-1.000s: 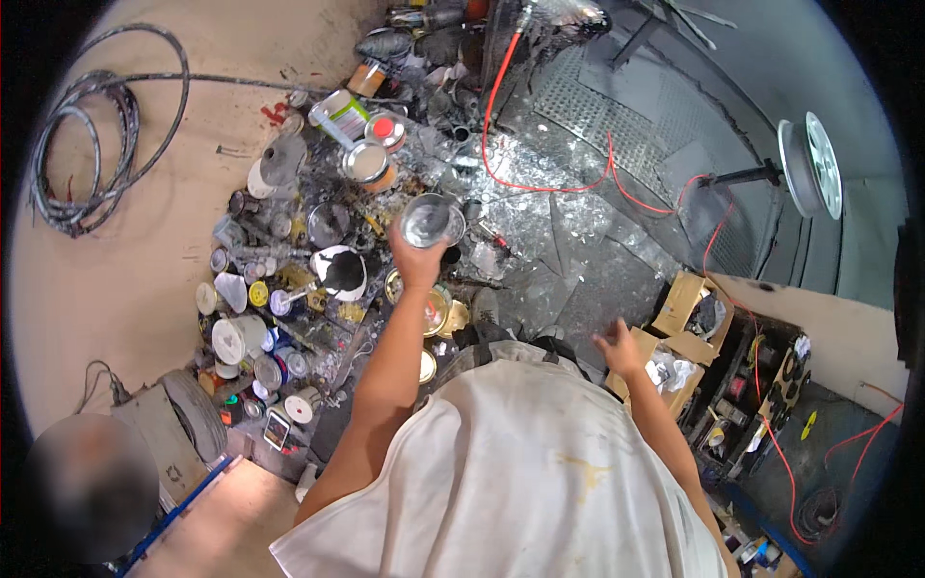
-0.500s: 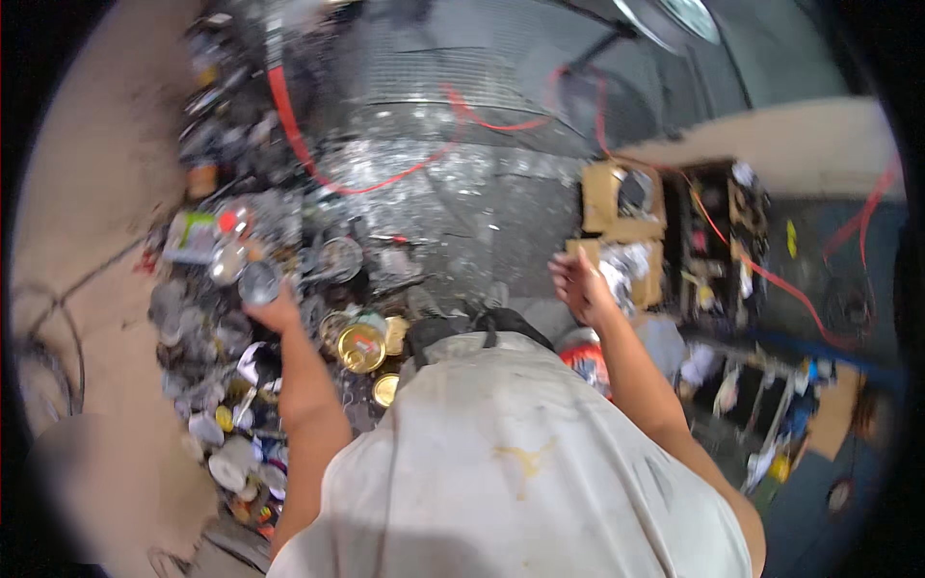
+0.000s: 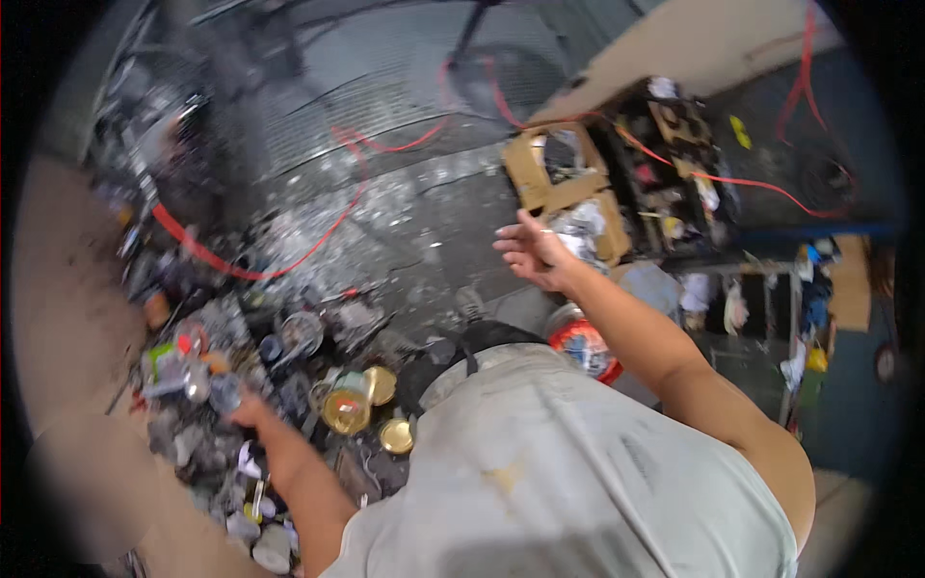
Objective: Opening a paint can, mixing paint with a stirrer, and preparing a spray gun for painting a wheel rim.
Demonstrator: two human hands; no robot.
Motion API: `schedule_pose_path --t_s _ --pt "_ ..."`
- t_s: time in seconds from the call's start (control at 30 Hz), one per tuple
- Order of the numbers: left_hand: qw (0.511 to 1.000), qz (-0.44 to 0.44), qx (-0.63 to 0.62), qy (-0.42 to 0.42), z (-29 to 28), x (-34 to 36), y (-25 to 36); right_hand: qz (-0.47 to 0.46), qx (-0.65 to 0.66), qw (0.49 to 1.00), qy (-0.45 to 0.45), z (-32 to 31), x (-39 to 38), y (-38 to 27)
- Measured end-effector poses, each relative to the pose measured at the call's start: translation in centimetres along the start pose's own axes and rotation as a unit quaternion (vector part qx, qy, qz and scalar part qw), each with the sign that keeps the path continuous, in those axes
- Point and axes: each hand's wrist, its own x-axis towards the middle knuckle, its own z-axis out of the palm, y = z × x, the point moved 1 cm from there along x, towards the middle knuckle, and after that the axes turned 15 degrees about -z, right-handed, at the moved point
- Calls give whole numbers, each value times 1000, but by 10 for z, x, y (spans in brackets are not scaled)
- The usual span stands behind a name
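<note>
My left hand is over the waste pile at the left, its fingers closed round a clear plastic container; motion blur softens its outline. Right beside that container lie a pale round item and a green-and-white pack. My right hand is held in the air at the right, fingers apart and nothing in it. It hangs near an open cardboard box with crumpled silvery material. Below it stands a red round tub with things inside.
Several gold-coloured tins lie between the pile and my legs. A red hose curves across the littered dark floor. Another cardboard box, a dark crate of odds and ends, and a metal-framed rack stand at the right.
My view has swung round, so the scene sits turned and shifted. The left hand keeps its clear container by the pale round item. My right hand stays raised and empty, its fingers spread more.
</note>
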Motion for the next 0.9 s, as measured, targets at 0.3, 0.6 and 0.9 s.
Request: schedule_pose_path --t_s 0.3,0.6,0.9 --pt "908 -365 -122 -165 -87 -42 76 36 -224 973 52 -158 7 49" --pt "953 -145 61 -259 -87 -204 38 87 -720 667 -173 -234 -7 147" --pt "633 357 127 -675 -47 -516 162 -81 -540 726 -419 -164 35 108"
